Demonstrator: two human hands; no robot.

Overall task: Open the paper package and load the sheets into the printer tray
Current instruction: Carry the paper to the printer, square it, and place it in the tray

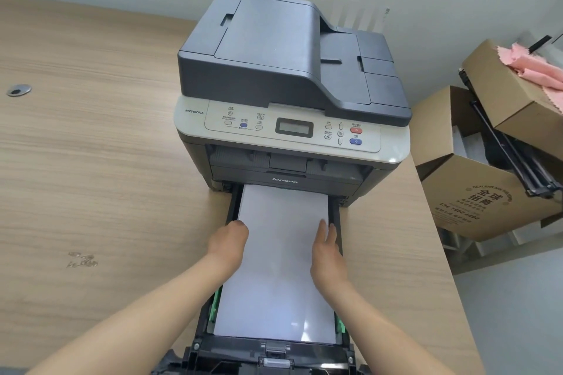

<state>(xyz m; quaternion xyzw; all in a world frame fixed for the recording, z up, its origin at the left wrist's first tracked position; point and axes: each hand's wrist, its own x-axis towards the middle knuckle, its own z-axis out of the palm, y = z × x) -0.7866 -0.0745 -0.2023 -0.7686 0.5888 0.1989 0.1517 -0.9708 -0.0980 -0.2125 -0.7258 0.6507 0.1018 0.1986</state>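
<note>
Closest to us is the black front edge of the pulled-out paper tray [275, 350], with its centre latch and the green guide tabs at either side. Just beyond it our two forearms reach forward, and the stack of white sheets [280, 268] lies between them, its long axis running straight away from us into the printer's slot. Our left hand [230, 240] rests at the left long edge of the stack, fingers curled downward against that side; we cannot tell whether they grip anything. Our right hand [327, 248] lies flat and relaxed on the right long edge, fingers extended toward the printer, grasping nothing. Both hands sit about equally far along the stack, roughly midway, so neither is clearly nearer the slot. We judge the sheets are already seated in the tray and what remains is squaring them and pushing the tray forward, along that same axis. The paper looks clean, flat and evenly aligned, its far end slipping under the Lenovo printer [289, 85]. Beyond our right hand, well off the desk [91, 131], stand open cardboard boxes [475, 192].
</note>
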